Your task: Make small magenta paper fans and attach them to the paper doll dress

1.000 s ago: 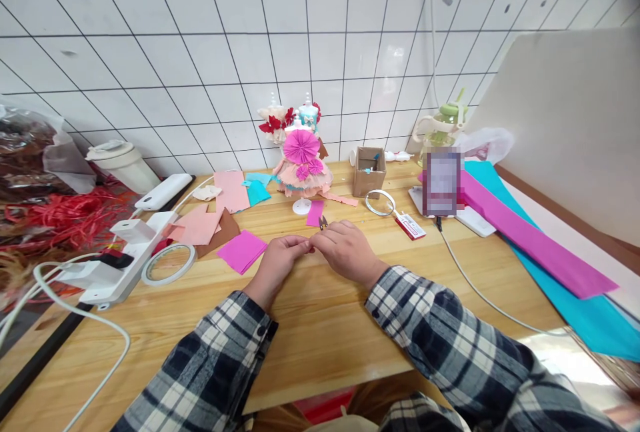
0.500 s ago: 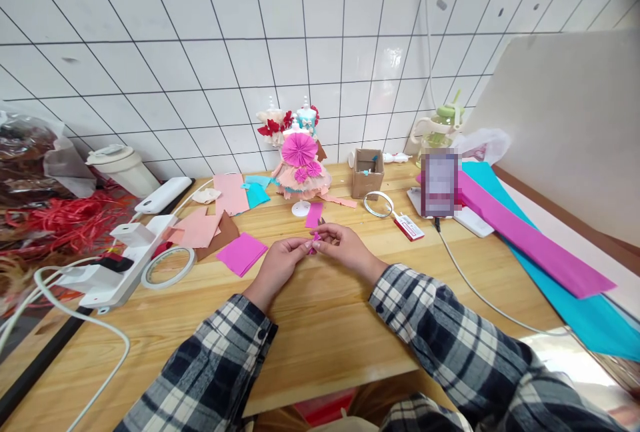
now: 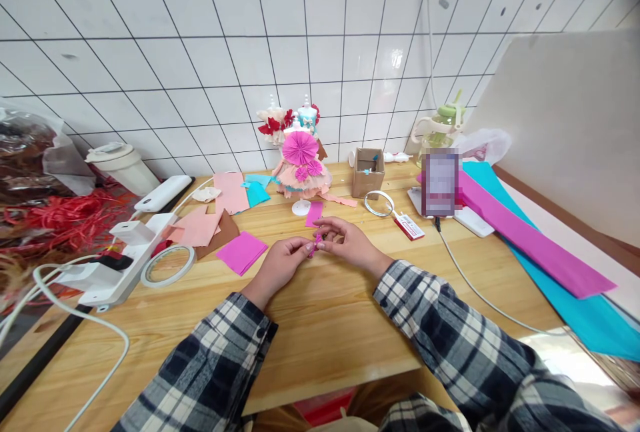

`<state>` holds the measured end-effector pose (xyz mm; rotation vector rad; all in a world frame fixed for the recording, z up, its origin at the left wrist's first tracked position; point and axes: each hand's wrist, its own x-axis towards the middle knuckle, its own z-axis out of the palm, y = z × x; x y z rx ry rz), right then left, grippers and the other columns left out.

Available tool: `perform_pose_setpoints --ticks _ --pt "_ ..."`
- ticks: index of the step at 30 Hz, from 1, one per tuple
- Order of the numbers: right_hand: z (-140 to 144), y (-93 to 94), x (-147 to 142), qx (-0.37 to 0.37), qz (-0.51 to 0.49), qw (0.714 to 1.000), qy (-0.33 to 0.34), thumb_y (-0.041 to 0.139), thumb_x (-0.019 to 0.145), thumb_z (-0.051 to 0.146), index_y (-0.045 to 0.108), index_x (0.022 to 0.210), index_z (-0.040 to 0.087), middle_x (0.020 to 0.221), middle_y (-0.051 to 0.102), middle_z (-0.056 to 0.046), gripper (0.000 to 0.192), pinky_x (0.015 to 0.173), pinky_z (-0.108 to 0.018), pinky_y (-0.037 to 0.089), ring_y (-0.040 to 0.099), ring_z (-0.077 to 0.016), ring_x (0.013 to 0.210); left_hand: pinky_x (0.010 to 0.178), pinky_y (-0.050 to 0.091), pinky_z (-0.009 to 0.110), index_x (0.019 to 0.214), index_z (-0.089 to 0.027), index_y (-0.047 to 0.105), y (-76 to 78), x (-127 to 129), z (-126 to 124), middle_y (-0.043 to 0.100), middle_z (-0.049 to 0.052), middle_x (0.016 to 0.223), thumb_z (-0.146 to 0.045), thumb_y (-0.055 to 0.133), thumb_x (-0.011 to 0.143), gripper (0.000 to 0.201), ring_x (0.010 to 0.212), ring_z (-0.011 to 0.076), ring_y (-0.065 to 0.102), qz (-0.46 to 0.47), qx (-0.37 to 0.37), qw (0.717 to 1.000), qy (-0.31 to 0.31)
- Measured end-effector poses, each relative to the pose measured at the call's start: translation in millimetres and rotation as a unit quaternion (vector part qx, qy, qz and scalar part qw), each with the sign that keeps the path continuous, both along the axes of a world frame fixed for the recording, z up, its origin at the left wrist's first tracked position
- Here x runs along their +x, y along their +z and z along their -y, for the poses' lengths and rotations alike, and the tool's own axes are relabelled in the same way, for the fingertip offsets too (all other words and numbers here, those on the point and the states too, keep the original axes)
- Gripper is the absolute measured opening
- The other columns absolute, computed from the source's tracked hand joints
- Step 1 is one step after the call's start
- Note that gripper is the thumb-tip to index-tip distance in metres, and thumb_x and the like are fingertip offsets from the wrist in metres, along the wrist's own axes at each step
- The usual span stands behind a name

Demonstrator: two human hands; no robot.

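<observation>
I see my left hand (image 3: 284, 263) and right hand (image 3: 350, 243) meeting over the wooden worktop (image 3: 320, 332), both pinching a small folded magenta paper piece (image 3: 316, 243) between fingertips. Just left lies a magenta paper square (image 3: 242, 251), with a clear tape roll (image 3: 168, 265) beyond. Behind stand a pink paper-dress doll (image 3: 301, 165) and small cardboard box (image 3: 369, 173). Bare wood stretches toward the near edge.
</observation>
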<state>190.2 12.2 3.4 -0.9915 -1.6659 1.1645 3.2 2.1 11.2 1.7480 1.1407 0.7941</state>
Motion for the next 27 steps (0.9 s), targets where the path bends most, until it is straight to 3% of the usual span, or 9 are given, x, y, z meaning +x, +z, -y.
perform_pose_setpoints --ticks 5,10,15,20,23,25,27 --pt "0.1 2.0 2.9 -0.014 0.048 0.999 -0.018 0.070 0.069 0.037 0.068 0.083 0.015 0.071 0.062 0.000 0.026 0.056 -0.021 0.037 0.047 -0.0093 0.060 0.071 0.045 0.026 0.077 -0.016 0.066 2.9 -2.7 0.8 0.067 0.003 0.076 -0.044 0.053 0.083 0.032 0.074 0.0174 0.059 -0.033 0.029 0.999 -0.016" --pt "0.6 3.1 4.2 -0.021 0.054 0.998 -0.019 0.067 0.071 0.036 0.067 0.078 0.015 0.068 0.061 0.000 0.022 0.055 -0.021 0.036 0.046 -0.0090 0.058 0.078 0.046 0.030 0.083 -0.017 0.069 3.0 -7.6 -1.8 0.069 0.005 0.085 -0.043 0.051 0.084 0.031 0.081 0.0197 0.060 -0.087 0.087 0.992 -0.019" --pt "-0.2 -1.4 1.4 -0.002 0.060 0.998 -0.028 0.066 0.073 0.037 0.066 0.080 0.015 0.066 0.060 0.001 0.022 0.054 -0.021 0.036 0.045 -0.0090 0.057 0.088 0.045 0.034 0.098 -0.018 0.069 1.6 -7.8 -3.2 0.069 0.008 0.104 -0.042 0.046 0.088 0.035 0.098 0.0223 0.060 -0.057 0.110 0.992 -0.003" --pt "0.4 -5.8 -2.0 0.016 0.058 0.998 -0.030 0.066 0.074 0.039 0.065 0.080 0.016 0.072 0.062 0.000 0.024 0.058 -0.022 0.040 0.050 -0.0107 0.062 0.088 0.045 0.033 0.089 -0.020 0.070 3.9 -3.6 -0.9 0.069 0.006 0.098 -0.039 0.054 0.084 0.025 0.094 0.0205 0.061 -0.071 0.135 0.988 -0.020" --pt "1.2 -4.0 -0.2 0.036 0.072 0.996 -0.034 0.060 0.081 0.039 0.064 0.092 0.016 0.078 0.063 -0.001 0.025 0.062 -0.024 0.042 0.052 -0.0115 0.066 0.088 0.045 0.032 0.088 -0.019 0.069 3.1 -2.6 -0.3 0.070 0.006 0.098 -0.038 0.056 0.083 0.024 0.092 0.0200 0.062 -0.053 0.117 0.991 -0.021" --pt "0.8 -3.0 1.6 0.079 0.130 0.986 -0.062 0.054 0.086 0.037 0.062 0.103 0.018 0.084 0.063 -0.003 0.027 0.069 -0.026 0.043 0.054 -0.0129 0.073 0.087 0.045 0.031 0.088 -0.018 0.069 1.9 -2.5 -0.3 0.070 0.006 0.096 -0.039 0.055 0.083 0.026 0.091 0.0202 0.062 -0.041 0.092 0.995 -0.021" --pt "-0.7 -3.5 2.3 0.131 0.234 0.957 -0.110 0.052 0.088 0.036 0.062 0.105 0.020 0.092 0.062 -0.005 0.026 0.079 -0.030 0.042 0.054 -0.0162 0.086 0.085 0.046 0.031 0.088 -0.018 0.068 0.7 -2.4 -0.1 0.070 0.006 0.094 -0.040 0.053 0.084 0.028 0.090 0.0206 0.061 -0.033 0.072 0.997 -0.015"
